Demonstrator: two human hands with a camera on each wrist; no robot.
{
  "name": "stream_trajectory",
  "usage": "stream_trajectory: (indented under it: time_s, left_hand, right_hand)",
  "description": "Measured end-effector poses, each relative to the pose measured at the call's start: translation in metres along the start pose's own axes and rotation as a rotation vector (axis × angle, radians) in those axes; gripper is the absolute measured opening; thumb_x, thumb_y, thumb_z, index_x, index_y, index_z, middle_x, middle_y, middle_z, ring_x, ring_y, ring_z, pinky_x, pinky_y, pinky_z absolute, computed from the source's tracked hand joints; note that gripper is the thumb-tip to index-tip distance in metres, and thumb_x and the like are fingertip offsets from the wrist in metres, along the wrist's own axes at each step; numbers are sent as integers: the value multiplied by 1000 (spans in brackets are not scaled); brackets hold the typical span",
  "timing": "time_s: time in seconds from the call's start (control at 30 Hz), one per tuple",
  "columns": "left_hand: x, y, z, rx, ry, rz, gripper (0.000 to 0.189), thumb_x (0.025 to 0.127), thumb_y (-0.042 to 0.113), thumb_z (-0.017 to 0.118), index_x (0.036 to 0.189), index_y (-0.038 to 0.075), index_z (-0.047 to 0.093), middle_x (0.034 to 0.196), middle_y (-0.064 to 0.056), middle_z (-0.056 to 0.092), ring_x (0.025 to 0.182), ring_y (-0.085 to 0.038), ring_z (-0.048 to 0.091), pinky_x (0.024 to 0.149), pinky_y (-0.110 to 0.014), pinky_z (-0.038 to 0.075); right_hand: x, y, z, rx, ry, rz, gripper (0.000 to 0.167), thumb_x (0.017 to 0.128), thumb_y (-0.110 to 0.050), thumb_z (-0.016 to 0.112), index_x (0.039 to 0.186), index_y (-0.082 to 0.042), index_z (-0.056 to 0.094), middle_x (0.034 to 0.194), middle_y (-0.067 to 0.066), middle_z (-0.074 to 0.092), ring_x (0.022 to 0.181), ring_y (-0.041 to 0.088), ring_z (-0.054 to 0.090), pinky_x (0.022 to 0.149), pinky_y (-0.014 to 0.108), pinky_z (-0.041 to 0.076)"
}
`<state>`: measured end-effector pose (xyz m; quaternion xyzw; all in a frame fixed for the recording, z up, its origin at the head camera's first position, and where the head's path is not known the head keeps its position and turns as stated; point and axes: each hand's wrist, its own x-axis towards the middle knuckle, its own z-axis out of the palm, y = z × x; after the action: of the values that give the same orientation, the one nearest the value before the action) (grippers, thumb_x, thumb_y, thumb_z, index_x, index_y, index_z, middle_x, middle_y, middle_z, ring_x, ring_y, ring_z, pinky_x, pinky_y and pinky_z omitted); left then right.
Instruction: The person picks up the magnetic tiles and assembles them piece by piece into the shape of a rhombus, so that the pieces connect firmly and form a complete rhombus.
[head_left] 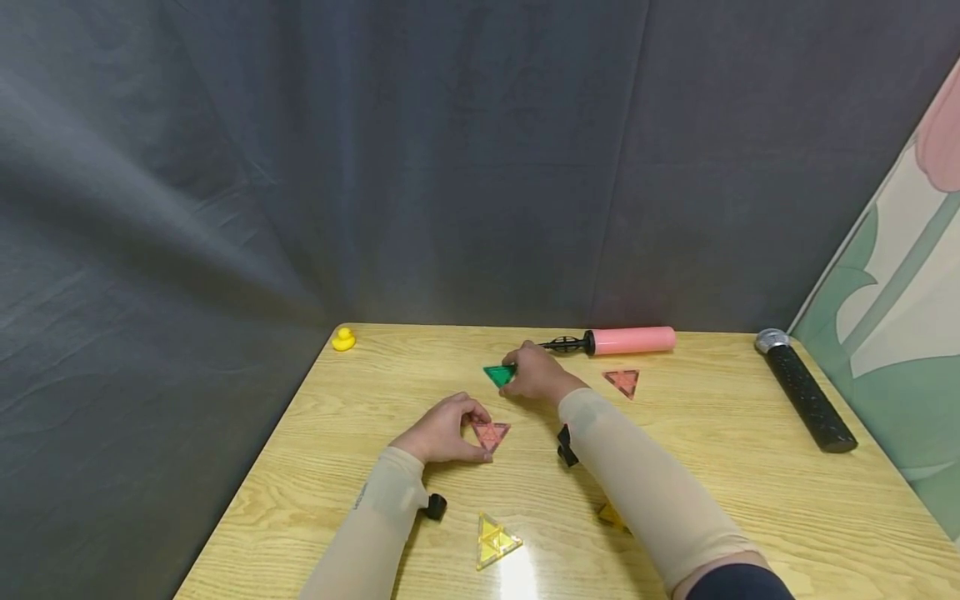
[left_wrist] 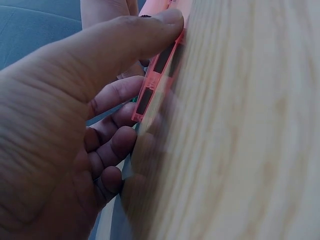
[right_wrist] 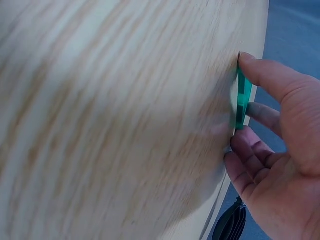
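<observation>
Between the thumb and fingers of my left hand point(head_left: 444, 433) is a translucent pink triangular magnetic tile point(head_left: 492, 437), lying low over the tabletop. In the left wrist view, dark strips show along the edge of this pink tile point(left_wrist: 144, 102), with the thumb on one corner and fingertips at another. Farther back, my right hand point(head_left: 538, 372) pinches a green triangular magnetic tile point(head_left: 497, 376) by its corners. The right wrist view shows the green tile point(right_wrist: 243, 97) edge-on between thumb and fingers, close against the wood.
Nearer me lies a yellow triangular tile point(head_left: 496, 542); another yellow tile point(head_left: 611, 516) is partly covered by the right forearm. A second pink tile point(head_left: 624, 382) rests beyond that arm. Along the back are a yellow duck point(head_left: 343, 339) and a pink hand pump point(head_left: 633, 340); a microphone point(head_left: 806, 396) lies right.
</observation>
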<state>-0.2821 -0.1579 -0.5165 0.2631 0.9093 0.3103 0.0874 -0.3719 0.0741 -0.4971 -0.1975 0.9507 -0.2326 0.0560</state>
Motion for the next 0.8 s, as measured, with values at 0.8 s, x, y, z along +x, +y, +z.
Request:
stream_trajectory:
  time_s: [0.8]
  left_hand:
    - [0, -1, 2, -12, 1, -11, 51, 75, 42, 96, 115, 26, 69, 107, 9, 59, 95, -10, 58, 89, -31, 50]
  right_hand:
    - [-4, 9, -7, 96, -61, 5, 60, 79, -27, 95, 129, -4, 70, 120, 13, 57, 103, 23, 57, 99, 41, 50]
